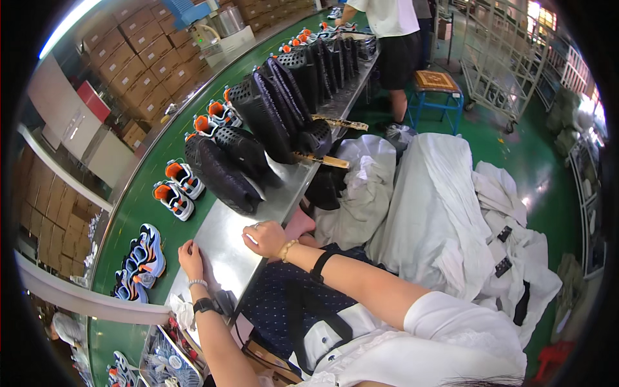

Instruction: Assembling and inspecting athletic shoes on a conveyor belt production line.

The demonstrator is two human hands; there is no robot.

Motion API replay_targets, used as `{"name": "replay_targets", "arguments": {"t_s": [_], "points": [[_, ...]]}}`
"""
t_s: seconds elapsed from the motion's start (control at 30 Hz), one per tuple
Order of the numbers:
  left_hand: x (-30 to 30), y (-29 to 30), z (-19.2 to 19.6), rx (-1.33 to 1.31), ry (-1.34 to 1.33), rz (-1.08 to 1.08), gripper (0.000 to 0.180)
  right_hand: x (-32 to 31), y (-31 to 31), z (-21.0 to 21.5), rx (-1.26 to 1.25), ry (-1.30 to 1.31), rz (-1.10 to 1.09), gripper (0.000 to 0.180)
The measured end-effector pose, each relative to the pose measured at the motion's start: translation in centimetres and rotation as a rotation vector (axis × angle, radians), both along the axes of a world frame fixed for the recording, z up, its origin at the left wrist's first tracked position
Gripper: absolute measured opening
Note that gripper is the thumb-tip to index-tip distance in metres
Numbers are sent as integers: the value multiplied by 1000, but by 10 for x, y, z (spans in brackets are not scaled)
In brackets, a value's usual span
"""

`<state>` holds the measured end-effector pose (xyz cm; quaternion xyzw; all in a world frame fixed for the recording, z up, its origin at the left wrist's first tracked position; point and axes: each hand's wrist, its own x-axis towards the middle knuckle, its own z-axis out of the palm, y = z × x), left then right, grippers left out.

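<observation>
My left hand [190,260] rests at the left edge of the metal tabletop [222,235], its fingers out and nothing seen in them. A beaded bracelet and a black watch [205,305] are on that wrist. Farther right, my right hand [264,239] is loosely curled over the same tabletop, with nothing visible in it. Nearest beyond my hands, black perforated shoe inserts [225,177] stand on the metal top. To the left, a pair of white, blue and orange sneakers [175,198] sits on the green conveyor belt [138,206], with more blue and white sneakers [140,267] nearer me.
More black inserts [277,103] line the table's far part. White sacks [425,213] fill the floor at right. A co-worker [393,45] stands at the far end near a blue stool [435,84] and a wire cart [506,58]. Stacked cartons [138,51] rise behind the belt.
</observation>
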<state>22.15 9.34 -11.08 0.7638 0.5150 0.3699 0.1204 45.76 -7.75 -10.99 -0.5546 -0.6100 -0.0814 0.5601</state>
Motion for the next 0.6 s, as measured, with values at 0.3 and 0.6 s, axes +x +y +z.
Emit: {"name": "replay_targets", "arguments": {"t_s": [0.3,0.6], "points": [[7,0,4,-22,-8,-7,22,4,3,-1,-9,16,-21,14],[6,2,7,-21,-35,-8,21,2,5,2,0,24,-16,14]]}}
